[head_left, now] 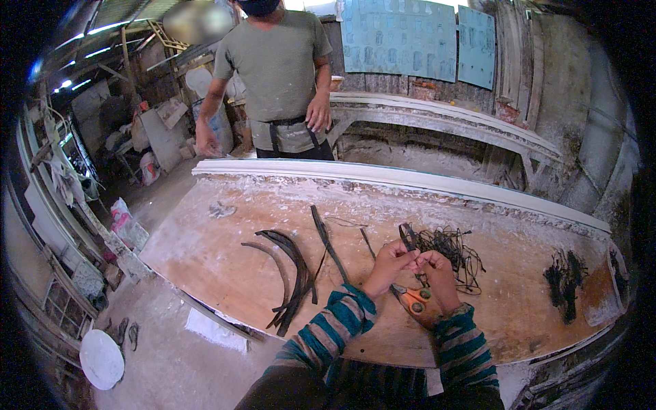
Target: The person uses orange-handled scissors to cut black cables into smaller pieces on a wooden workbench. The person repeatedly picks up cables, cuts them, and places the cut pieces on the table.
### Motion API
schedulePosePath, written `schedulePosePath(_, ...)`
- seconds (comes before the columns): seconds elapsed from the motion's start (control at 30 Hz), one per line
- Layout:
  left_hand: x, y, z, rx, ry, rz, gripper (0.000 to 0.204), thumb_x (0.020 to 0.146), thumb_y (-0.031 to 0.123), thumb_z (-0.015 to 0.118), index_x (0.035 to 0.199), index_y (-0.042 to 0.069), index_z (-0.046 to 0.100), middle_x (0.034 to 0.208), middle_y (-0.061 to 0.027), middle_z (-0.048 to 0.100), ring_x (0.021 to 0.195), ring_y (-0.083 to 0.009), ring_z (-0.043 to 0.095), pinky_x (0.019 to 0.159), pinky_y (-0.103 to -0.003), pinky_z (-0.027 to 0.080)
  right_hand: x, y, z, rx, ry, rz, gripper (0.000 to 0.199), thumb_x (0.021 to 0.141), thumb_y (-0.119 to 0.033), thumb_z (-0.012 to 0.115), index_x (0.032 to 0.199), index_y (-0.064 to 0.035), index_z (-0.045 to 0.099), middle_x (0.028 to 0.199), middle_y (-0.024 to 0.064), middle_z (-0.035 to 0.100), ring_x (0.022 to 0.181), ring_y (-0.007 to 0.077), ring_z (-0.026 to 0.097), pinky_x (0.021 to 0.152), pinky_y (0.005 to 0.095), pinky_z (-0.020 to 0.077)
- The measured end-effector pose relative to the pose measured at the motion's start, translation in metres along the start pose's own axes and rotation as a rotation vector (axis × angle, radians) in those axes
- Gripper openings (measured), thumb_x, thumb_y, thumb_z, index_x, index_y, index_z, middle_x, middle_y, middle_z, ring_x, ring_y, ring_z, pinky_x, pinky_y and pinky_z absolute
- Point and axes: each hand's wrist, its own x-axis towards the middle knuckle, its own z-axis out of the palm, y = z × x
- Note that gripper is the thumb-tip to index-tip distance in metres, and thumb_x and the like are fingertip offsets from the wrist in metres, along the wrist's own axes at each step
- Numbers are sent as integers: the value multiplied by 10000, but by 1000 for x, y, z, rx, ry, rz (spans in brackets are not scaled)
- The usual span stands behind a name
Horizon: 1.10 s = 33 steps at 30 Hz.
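Striped teal-and-grey sleeves (pixel 467 348) sit nearest us, rising from the lower edge over a wooden tabletop (pixel 205 239) dusted with white powder. Our left hand (pixel 391 265) pinches a dark strip (pixel 408 239) between thumb and fingers; the strip stands up from the grip as a narrow loop, raised over the table just left of a tangle of black cords (pixel 454 251). Our right hand (pixel 437 271) meets it, fingertips drawn together close beside the left thumb; we cannot tell whether they pinch the strip's end, a cord or only each other. Between our wrists, on the wood, we note orange-handled scissors (pixel 413 298), their blades pointing toward the left forearm. Left of that arm lie curved black strips (pixel 294 273), bunched and overlapping, with one thinner curve apart on their left side; a straighter dark strip (pixel 326 239) runs at a slant between this bunch and our left hand. Well to the right we see another bundle of black cords (pixel 566 281), near a pale, dusty container (pixel 605 294) at the table's end. Along the far edge runs a long white moulding (pixel 383 176). Beyond it a co-worker (pixel 273 82) in a grey-green shirt stands facing us, arms lowered. Pale blue panels (pixel 400 37) hang on the wall behind.
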Motion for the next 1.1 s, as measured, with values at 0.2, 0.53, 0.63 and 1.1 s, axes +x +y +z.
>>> schedulePosePath(0.2,-5,12,6,13,-48,38,72,845,86,580,842,28,537,757,-43,604,670,-101,590,607,-235,501,-4,-9,0,420,-69,208,77,860,-127,516,842,-58,546,747,7,562,637,86,508,576,216,415)
schedulePosePath(0.53,9,-16,-11,-76,-269,131,91,825,4,562,886,33,501,871,-68,599,765,-130,591,677,-250,483,-4,4,-10,613,-171,251,112,879,-181,475,903,-79,512,782,3,555,691,114,542,588,243,439)
schedulePosePath(0.63,7,-11,-9,-32,-276,96,95,837,1,547,910,37,500,875,-62,599,774,-121,589,685,-236,477,-5,-4,-5,723,-153,288,147,891,-202,470,928,-68,516,793,-3,561,724,111,549,611,234,441)
schedulePosePath(1.1,0,5,-1,44,-208,3,107,848,52,560,952,45,534,868,-33,619,794,-114,598,697,-238,490,1,4,-16,845,-234,422,146,841,-204,550,919,-82,564,766,-27,541,657,87,476,603,238,393)
